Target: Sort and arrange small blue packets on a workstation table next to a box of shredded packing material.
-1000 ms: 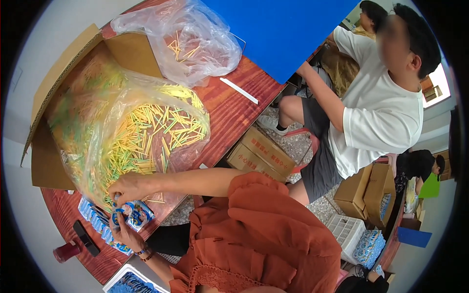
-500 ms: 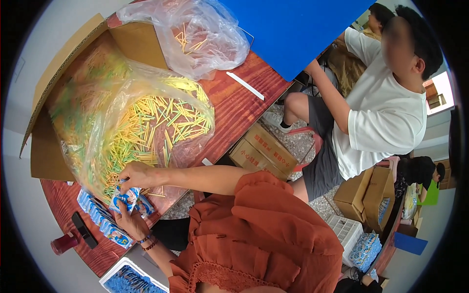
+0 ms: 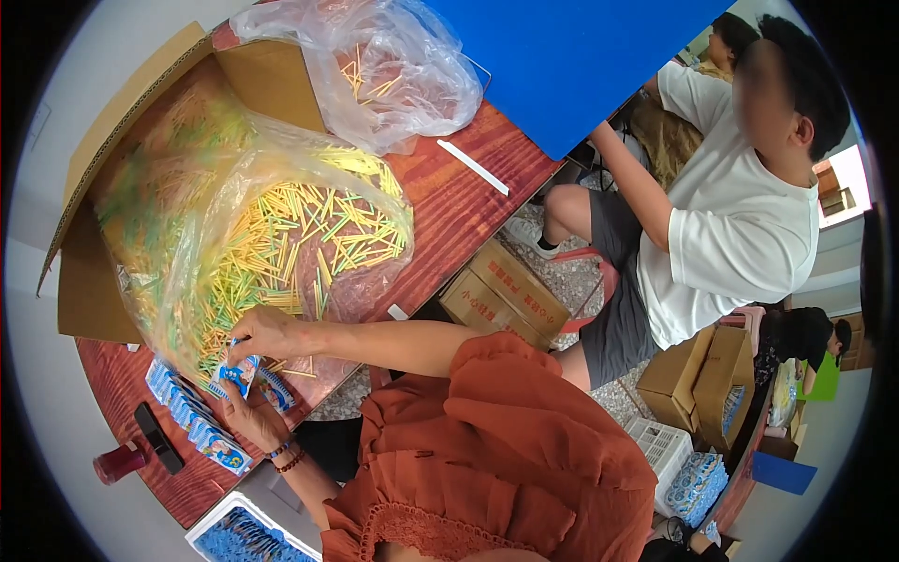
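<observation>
Down at the table's near edge, my left hand (image 3: 251,419) grips a small blue-and-white packet (image 3: 236,375) from beneath, beside a row of like packets (image 3: 195,426). Just above it, my right hand (image 3: 265,331) pinches the packet's top, touching the clear bag of yellow-green sticks (image 3: 272,244).

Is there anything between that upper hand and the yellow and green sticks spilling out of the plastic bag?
Nothing visible blocks it. The right hand rests at the open mouth of the clear plastic bag, right at the loose yellow and green sticks. The left hand holds a small blue packet just below, beside the sticks, not across them.
</observation>
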`<state>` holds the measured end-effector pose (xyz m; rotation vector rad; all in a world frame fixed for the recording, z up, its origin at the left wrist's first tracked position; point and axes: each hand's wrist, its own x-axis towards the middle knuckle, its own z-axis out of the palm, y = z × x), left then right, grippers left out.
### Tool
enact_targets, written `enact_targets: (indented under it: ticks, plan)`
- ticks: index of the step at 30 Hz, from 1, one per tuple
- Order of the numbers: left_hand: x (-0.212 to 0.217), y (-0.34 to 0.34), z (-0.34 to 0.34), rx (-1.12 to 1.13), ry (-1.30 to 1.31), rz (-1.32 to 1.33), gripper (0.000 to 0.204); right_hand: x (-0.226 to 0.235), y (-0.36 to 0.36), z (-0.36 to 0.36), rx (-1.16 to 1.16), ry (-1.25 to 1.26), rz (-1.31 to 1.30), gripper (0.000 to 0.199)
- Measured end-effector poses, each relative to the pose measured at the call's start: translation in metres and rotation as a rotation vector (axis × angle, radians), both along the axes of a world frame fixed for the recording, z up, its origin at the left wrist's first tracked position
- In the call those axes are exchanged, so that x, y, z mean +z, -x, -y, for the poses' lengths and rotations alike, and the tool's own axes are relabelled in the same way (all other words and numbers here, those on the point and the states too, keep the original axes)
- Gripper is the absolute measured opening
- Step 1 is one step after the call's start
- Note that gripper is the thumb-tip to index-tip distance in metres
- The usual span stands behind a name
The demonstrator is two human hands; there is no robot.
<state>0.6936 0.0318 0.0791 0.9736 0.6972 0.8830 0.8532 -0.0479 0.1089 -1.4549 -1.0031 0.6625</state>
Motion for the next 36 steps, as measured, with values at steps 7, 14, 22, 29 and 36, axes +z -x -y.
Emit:
enact_targets:
  ticks: [7, 14, 22, 29, 36]
  plan:
    - [-0.031, -0.002, -0.004, 0.034, -0.929, -0.526, 0.013, -0.043, -0.003, -0.017, -0.014, -0.408, 0.088, 0.017]
    - [0.006, -0.019, 0.019, 0.063, 0.205, 0.095, 0.023, 0.014, -0.043, 0.036, 0.064, -0.202, -0.045, 0.017]
    - [0.012, -0.016, 0.022, 0.039, 0.256, 0.123, 0.025, 0.022, -0.026, 0.032, 0.255, -0.167, 0.444, 0.026]
    - [0.004, -0.015, 0.021, -0.003, 0.218, 0.080, 0.021, 0.017, -0.025, 0.033, 0.267, -0.118, 0.452, 0.025]
    - [0.003, -0.013, 0.023, -0.112, 0.266, 0.004, 0.018, -0.008, -0.026, 0.035, 0.406, -0.130, 0.493, 0.026]
